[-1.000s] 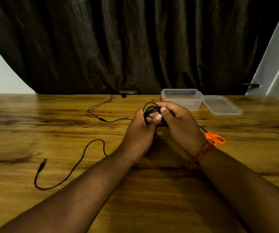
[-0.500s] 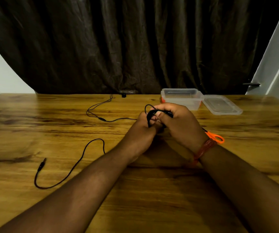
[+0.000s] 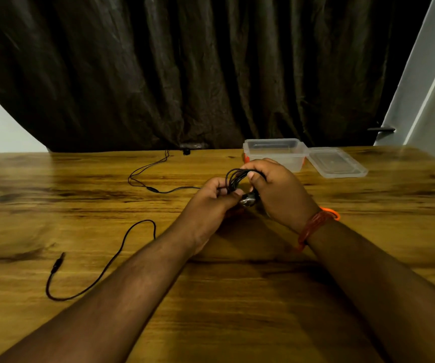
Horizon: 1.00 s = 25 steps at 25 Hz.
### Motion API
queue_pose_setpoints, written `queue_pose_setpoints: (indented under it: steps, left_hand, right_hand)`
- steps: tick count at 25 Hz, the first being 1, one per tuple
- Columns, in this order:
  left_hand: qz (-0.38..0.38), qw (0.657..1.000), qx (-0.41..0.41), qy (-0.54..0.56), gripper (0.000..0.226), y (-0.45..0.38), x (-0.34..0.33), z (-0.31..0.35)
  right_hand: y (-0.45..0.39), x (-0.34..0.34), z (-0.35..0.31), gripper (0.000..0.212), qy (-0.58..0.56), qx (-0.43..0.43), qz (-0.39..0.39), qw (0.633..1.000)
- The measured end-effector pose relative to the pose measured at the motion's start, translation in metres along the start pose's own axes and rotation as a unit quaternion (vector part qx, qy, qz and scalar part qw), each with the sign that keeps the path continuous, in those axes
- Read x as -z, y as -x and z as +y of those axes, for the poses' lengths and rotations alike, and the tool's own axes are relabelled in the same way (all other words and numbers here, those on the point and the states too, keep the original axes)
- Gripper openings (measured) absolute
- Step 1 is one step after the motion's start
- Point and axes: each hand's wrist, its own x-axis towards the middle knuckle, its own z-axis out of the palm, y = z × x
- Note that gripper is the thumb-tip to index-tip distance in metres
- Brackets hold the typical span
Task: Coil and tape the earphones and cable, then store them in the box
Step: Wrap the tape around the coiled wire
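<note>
While the coil [image 3: 237,176] is only part wound, right hand [image 3: 276,191] grips its loops so they don't spring apart, left hand [image 3: 211,197] pinches the cable to feed slack; loose tail [image 3: 143,179] trails far left on worktop [image 3: 237,297], open box [image 3: 274,150] waits just beyond, lid [image 3: 337,162] right of it

Both forearms are bare to the frame's lower edge, with no sleeves showing. The left hand [image 3: 206,203] wears nothing. At the wrist of the right hand [image 3: 282,195] sits a stack of thin red-orange bangles [image 3: 313,226], glossy and closely packed, wrapping the wrist.
</note>
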Motion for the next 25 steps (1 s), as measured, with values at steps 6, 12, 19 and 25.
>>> queue_pose_setpoints:
  steps: [6,12,19,25]
  left_hand:
    - [0.041,0.999,-0.022,0.014,0.012,-0.001,0.001,0.007]
    - [0.062,0.997,-0.025,0.046,0.015,-0.001,-0.002,0.009]
    - [0.1,0.978,-0.043,0.177,0.022,0.002,-0.006,0.02]
    - [0.105,0.988,-0.06,0.099,0.018,0.01,-0.016,0.02]
  right_hand:
    - [0.002,-0.005,0.001,0.021,0.055,0.1,-0.068,0.991]
    - [0.007,-0.01,-0.009,0.019,-0.012,0.079,-0.071,0.994]
    - [0.01,-0.017,-0.02,0.014,-0.199,-0.015,-0.013,0.98]
    - [0.01,-0.029,-0.019,0.01,-0.262,-0.078,0.067,0.959]
